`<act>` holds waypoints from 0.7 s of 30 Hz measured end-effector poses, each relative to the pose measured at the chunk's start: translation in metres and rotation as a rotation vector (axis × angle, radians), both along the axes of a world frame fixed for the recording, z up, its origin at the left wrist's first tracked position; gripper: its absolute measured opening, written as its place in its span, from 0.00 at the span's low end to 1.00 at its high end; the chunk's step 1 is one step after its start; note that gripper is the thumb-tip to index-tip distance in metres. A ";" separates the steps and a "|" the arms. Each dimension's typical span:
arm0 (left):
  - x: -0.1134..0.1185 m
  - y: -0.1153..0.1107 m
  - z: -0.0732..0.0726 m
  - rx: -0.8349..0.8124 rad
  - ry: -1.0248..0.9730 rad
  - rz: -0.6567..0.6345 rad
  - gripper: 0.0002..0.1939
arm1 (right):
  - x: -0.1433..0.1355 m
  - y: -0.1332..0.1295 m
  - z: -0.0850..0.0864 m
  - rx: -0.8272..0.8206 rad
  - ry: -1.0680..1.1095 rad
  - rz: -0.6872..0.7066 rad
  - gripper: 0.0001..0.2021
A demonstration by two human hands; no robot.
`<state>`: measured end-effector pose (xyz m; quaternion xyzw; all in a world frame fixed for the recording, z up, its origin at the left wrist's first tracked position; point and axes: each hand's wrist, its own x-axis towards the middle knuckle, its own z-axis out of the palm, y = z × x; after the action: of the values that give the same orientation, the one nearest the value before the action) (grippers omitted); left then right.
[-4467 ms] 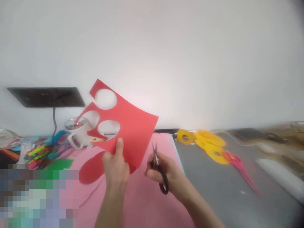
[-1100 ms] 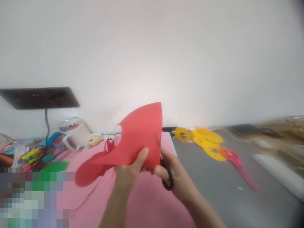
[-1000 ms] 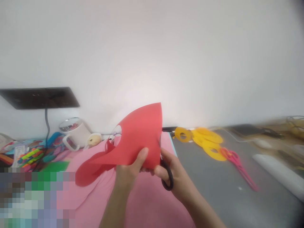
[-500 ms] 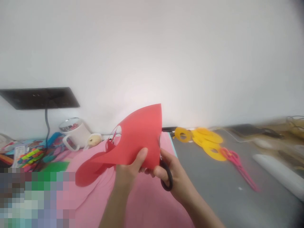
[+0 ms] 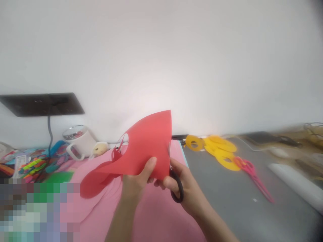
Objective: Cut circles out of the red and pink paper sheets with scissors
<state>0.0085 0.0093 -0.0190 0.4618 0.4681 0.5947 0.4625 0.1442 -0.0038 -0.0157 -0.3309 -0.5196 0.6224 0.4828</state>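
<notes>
A red sheet of paper (image 5: 148,141), curved and partly cut away at its left side, is held up in front of me. My left hand (image 5: 140,174) grips its lower edge, thumb on the near face and fingers behind. My right hand (image 5: 180,183) is closed round the black-handled scissors (image 5: 180,191), at the sheet's right edge. The blades show only as a sliver by that edge; the rest is hidden by paper and fingers. Under both hands lies pink paper (image 5: 161,218).
To the right, yellow cut-out rings (image 5: 224,148) and pink scissors (image 5: 254,178) lie on the grey mat (image 5: 214,195). A white mug (image 5: 82,144) stands at the left, near colourful bundles (image 5: 34,166) and a cable (image 5: 49,131). A white wall (image 5: 161,60) rises behind.
Almost nothing differs. Both hands, the red paper and the scissors keep nearly the same place.
</notes>
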 end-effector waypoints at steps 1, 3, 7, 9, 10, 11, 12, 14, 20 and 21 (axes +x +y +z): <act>0.000 0.000 0.000 0.002 0.002 -0.003 0.22 | 0.000 0.000 0.000 0.002 -0.004 0.002 0.26; 0.000 0.000 -0.001 0.005 0.013 0.013 0.22 | 0.000 0.000 0.000 0.006 -0.011 0.003 0.26; 0.000 0.000 -0.001 0.005 0.023 0.046 0.22 | 0.001 -0.001 0.000 0.018 -0.016 0.002 0.25; -0.001 0.000 -0.002 -0.007 0.025 0.044 0.22 | 0.002 -0.001 -0.001 0.020 -0.026 -0.002 0.24; -0.001 0.000 -0.003 -0.015 0.027 0.046 0.22 | 0.002 -0.001 -0.001 0.021 -0.029 -0.005 0.24; -0.001 0.001 -0.003 -0.020 0.027 0.046 0.22 | 0.002 -0.001 -0.002 0.022 -0.030 -0.008 0.24; -0.001 0.001 -0.003 -0.024 0.026 0.046 0.22 | 0.002 -0.001 -0.002 0.022 -0.029 -0.012 0.24; -0.001 0.001 -0.003 -0.022 0.020 0.044 0.23 | 0.001 0.000 -0.003 0.018 -0.024 -0.014 0.23; -0.003 0.002 -0.003 0.020 -0.015 -0.002 0.21 | 0.000 0.000 -0.001 0.012 -0.013 -0.005 0.23; -0.003 0.002 -0.003 0.024 -0.026 -0.007 0.21 | 0.000 0.000 -0.001 0.013 -0.012 -0.004 0.23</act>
<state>0.0052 0.0118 -0.0222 0.4612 0.4535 0.6046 0.4649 0.1443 -0.0041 -0.0168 -0.3326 -0.5259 0.6160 0.4830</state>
